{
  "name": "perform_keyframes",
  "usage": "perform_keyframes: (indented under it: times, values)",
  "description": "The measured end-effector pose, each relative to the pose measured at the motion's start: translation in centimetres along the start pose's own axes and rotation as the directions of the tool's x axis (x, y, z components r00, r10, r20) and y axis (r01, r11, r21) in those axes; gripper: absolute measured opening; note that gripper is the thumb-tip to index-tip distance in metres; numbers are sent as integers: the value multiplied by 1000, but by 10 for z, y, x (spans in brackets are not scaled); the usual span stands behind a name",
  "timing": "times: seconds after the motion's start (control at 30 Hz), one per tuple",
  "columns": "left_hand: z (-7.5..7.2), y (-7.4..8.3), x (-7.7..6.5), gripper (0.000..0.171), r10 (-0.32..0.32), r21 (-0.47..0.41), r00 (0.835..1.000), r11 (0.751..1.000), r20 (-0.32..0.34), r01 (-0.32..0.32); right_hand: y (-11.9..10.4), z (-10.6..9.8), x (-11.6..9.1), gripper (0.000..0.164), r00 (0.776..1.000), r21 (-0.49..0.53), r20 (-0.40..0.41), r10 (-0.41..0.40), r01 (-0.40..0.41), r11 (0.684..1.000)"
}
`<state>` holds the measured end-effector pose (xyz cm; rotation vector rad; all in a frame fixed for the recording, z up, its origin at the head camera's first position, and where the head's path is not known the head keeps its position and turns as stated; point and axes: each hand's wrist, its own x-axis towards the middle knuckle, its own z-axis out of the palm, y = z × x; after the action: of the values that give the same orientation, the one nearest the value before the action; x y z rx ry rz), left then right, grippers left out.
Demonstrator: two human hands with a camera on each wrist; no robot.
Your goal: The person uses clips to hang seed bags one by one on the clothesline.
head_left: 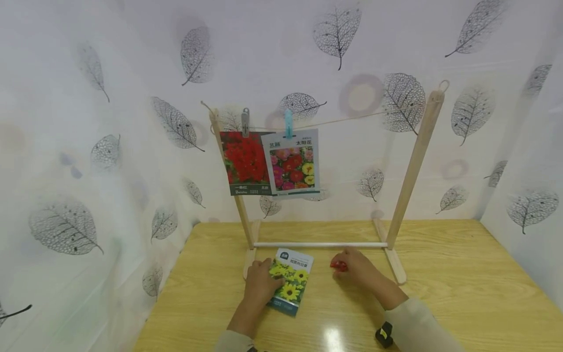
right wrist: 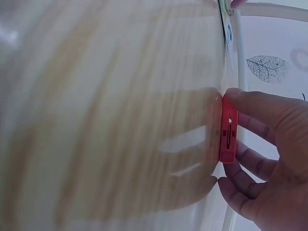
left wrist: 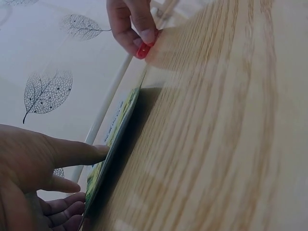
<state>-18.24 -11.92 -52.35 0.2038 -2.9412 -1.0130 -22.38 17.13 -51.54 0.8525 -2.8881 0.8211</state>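
Observation:
A seed packet with yellow sunflowers [head_left: 289, 292] is at the table's front middle, one edge tilted up over a shadow in the left wrist view. My left hand [head_left: 262, 283] pinches its left edge, the thumb lying over the printed face. To the right, my right hand [head_left: 358, 269] holds a small red clothespin [right wrist: 229, 130] between thumb and fingers, close over the tabletop. The clothespin's metal spring shows in the right wrist view. Red and pink prints mark two more packets: a red-flower packet [head_left: 246, 161] and a mixed-flower packet [head_left: 292, 166], both hanging from a string.
Behind my hands stands a wooden frame with a left post [head_left: 243, 220], a right post [head_left: 415, 164] and a white crossbar [head_left: 321, 244]. A grey clothespin [head_left: 245, 122] and a blue clothespin [head_left: 289, 123] grip the string [head_left: 352, 118]. Leaf-printed sheeting surrounds the wooden table [head_left: 462, 283].

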Motion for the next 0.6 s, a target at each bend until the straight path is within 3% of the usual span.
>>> perform_keyframes:
  times: [0.27,0.6]
  values:
    - [2,-2,1,69,11,22,1000,1000,17,-11,-2,0,-3,23,999,0,9,46,-46,999]
    - [2,-3,2,67,-4,1,1000,1000,27,4,-3,-2,-5,18,1000,62,15,23,-24,998]
